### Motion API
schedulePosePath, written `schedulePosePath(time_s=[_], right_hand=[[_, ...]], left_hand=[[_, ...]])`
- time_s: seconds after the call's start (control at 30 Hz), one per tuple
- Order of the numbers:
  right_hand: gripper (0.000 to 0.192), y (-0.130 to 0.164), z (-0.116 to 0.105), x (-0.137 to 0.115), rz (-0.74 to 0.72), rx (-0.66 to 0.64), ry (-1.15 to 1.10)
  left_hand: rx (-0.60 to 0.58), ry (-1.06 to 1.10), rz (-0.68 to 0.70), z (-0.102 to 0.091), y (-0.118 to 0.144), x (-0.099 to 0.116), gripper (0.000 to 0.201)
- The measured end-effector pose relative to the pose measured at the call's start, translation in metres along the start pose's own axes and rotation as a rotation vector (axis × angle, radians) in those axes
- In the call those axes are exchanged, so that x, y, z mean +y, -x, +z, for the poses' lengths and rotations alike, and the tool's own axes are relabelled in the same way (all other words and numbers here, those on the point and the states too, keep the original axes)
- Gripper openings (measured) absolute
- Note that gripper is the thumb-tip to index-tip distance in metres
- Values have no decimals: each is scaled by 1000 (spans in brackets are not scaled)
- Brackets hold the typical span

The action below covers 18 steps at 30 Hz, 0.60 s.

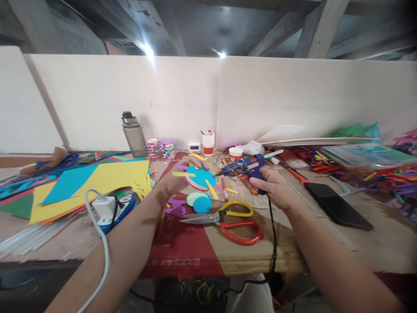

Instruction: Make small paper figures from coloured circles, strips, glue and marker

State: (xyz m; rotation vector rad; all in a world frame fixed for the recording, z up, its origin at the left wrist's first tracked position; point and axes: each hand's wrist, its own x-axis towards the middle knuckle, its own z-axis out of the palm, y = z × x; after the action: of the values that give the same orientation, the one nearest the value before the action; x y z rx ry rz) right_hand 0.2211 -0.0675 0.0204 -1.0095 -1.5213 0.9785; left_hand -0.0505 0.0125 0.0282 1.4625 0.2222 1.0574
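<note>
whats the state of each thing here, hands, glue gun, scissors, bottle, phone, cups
left hand: holds the blue paper disc up off the table
right hand: gripping the glue gun, nozzle aimed at the disc
scissors: lying flat, blades closed
water bottle: upright, lid on
phone: lying flat, screen dark
paper cups: upright
white charger: plugged into the power strip

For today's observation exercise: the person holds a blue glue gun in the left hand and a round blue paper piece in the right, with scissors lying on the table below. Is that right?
The hands are swapped. The head view shows the blue glue gun in the right hand and the round blue paper piece in the left hand. The scissors do lie on the table below.
</note>
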Motion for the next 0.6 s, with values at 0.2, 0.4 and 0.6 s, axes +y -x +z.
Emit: schedulePosePath(time_s=[0.2,0.4,0.6], right_hand=[[33,3,-9,2,27,12,106],[33,-5,-16,6,-33,138,126],[27,-32,-51,43,154,598,214]], left_hand=[[43,-43,-35,3,-1,3,37],[144,-79,20,-2,-3,-2,35],[215,-136,-9,-2,-4,-7,36]])
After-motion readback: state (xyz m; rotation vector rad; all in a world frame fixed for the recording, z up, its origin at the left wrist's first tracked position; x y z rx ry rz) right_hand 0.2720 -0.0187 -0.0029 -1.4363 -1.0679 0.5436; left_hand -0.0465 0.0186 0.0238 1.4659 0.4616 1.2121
